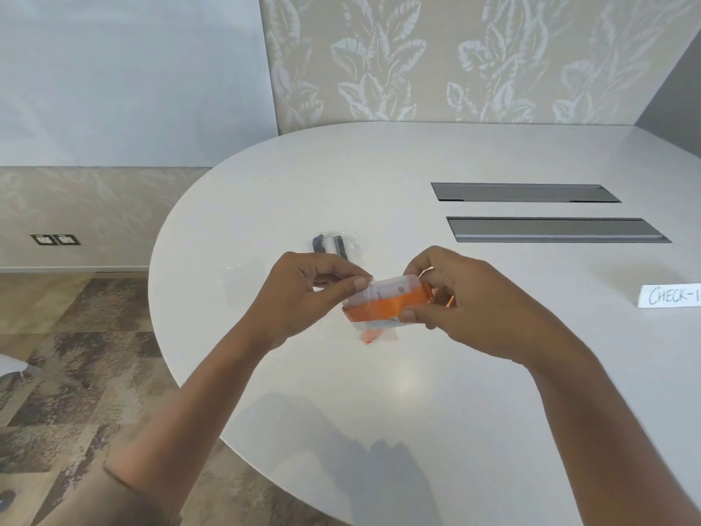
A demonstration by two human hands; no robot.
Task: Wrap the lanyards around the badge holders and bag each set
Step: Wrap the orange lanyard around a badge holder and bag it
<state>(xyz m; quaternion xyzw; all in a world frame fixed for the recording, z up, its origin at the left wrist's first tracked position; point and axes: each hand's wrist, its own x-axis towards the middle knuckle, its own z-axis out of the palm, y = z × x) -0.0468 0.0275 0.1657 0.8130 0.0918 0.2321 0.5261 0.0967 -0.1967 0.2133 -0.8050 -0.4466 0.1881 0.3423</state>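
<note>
Above the white table (379, 373) I hold a badge holder wrapped in an orange lanyard (387, 305), partly inside a clear plastic bag (379, 332). My left hand (307, 294) pinches the bag's left edge between thumb and fingers. My right hand (462, 298) grips the right end of the set. A bit of orange shows through the bag's lower part. Behind my left hand lies a second clear bag holding a dark blue lanyard set (333, 244), half hidden by my fingers.
Another clear plastic bag (233, 277) lies flat on the table to the left. Two grey cable hatches (525, 192) (557, 230) sit at the back right. A white paper sign reading "CHECK-I" (671, 296) lies at the right edge. Floor drops off left of the rounded table edge.
</note>
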